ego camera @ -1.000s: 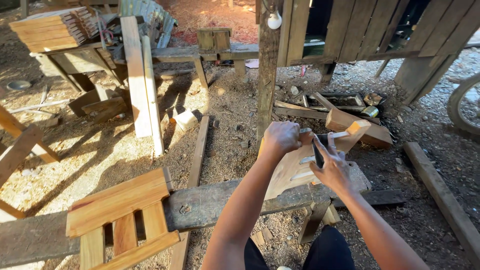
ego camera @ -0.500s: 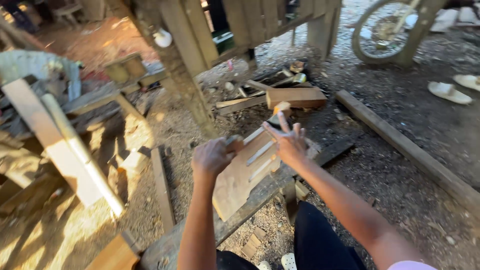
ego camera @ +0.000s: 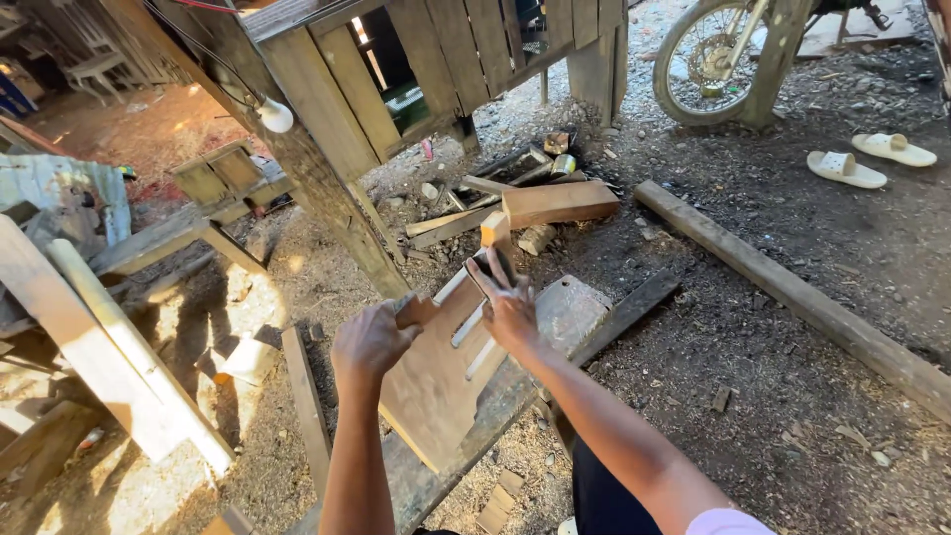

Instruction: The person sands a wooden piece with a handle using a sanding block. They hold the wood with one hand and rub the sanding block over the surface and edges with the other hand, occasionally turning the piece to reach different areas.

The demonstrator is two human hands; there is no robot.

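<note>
While the left hand (ego camera: 371,342) closes over the upper edge of the slotted wooden panel (ego camera: 436,381), the right hand (ego camera: 510,307) lies fingers spread, flat on its face, gripping nothing. That panel leans tilted on a weathered plank (ego camera: 614,319) over the dirt ground (ego camera: 792,396). To my eye, steady downward pressure and fingertips clear of the slots would keep it from sliding.

No labels, signs or screens show anywhere in this yard. The one thing that might count as a package is a small round tin can (ego camera: 564,164), dull metal, lying among the wood offcuts on the ground well beyond the fingers (ego camera: 492,280), up and slightly right of them.
</note>
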